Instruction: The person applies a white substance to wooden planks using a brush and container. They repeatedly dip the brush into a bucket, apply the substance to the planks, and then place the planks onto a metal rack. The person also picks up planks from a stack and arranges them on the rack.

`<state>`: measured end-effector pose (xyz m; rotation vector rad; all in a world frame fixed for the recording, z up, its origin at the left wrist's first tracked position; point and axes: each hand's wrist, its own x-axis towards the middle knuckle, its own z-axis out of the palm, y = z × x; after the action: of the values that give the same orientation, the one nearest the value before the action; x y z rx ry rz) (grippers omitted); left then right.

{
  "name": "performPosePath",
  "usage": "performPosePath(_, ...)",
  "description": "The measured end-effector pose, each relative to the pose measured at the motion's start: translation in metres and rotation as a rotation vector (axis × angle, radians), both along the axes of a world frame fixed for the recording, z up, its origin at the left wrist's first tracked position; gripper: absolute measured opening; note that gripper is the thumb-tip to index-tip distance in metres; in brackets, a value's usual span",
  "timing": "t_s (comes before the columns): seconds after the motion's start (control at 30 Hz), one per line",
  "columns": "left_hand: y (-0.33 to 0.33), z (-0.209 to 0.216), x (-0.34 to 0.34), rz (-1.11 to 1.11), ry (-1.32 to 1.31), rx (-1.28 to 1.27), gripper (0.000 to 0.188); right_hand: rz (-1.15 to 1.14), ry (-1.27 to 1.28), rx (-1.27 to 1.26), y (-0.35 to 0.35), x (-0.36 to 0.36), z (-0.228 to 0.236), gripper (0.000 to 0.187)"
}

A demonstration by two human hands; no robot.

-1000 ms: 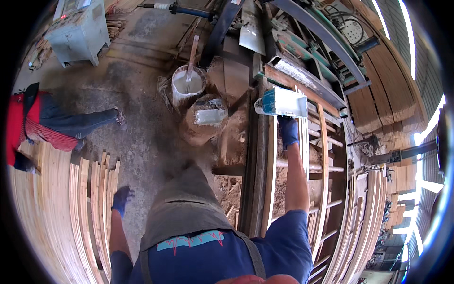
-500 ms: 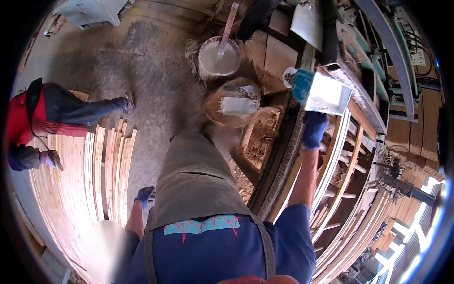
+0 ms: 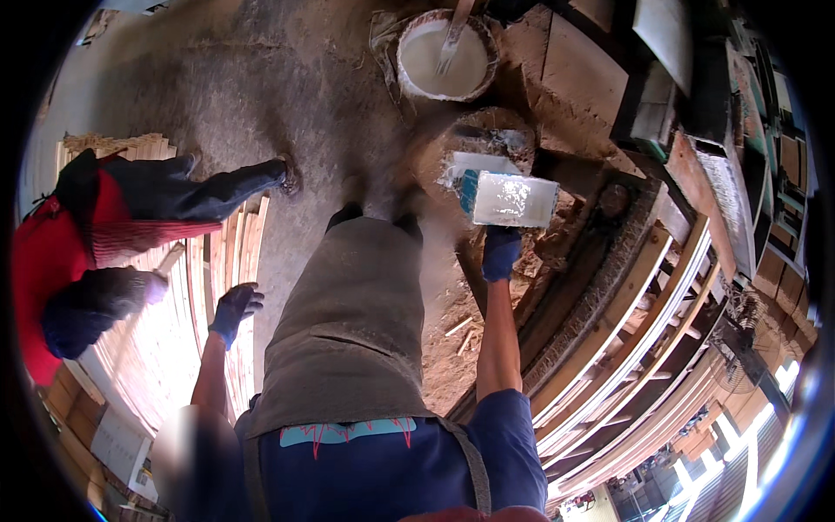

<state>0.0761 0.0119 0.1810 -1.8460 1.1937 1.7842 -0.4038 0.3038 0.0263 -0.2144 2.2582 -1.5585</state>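
Note:
My right hand (image 3: pixel 501 252), in a dark blue glove, is closed on the near side of a rectangular white-and-teal container (image 3: pixel 515 200). It looks like a cut-open plastic jug with a shiny white inside. The container is held above a round, dirty stand with a white rectangular patch (image 3: pixel 481 163) on it. My left hand (image 3: pixel 237 311), also gloved, hangs out to the left with its fingers apart and nothing in it. Beyond the stand, a bucket (image 3: pixel 406 65) of thick white liquid holds a white-coated brush (image 3: pixel 452 45).
At the left a person in red (image 3: pixel 43 261) stands by stacked wooden boards (image 3: pixel 248 239). On the right, long wood strips (image 3: pixel 626 326) lie along a rack beside a dusty dark beam (image 3: pixel 565 331). Debris and wood scraps (image 3: pixel 461 335) cover the floor near my feet.
My right hand has brought the container from the rack at the right across to the stand. My left hand has risen into fuller view. My view has shifted toward the right.

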Motion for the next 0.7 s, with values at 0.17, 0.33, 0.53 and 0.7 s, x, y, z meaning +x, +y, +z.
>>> performPosePath(0.17, 0.033, -0.023, 0.027, -0.029, -0.039, 0.080, 0.036, 0.192, 0.178, 0.403, -0.008, -0.018, -0.026, 0.031)
performPosePath(0.33, 0.044, -0.016, 0.021, 0.023, -0.117, 0.068, 0.038, 0.895, 0.489, 1.292, -0.011, -0.033, -0.052, 0.038)
performPosePath(0.53, 0.085, -0.026, 0.027, 0.181, -0.062, 0.085, 0.041, 1.129, 0.698, 1.217, 0.026, -0.051, -0.102, 0.043)
performPosePath(0.7, 0.166, -0.029, 0.037, 0.446, 0.019, -0.013, 0.036, 0.963, 0.251, 0.986, 0.042, -0.025, -0.019, 0.054)
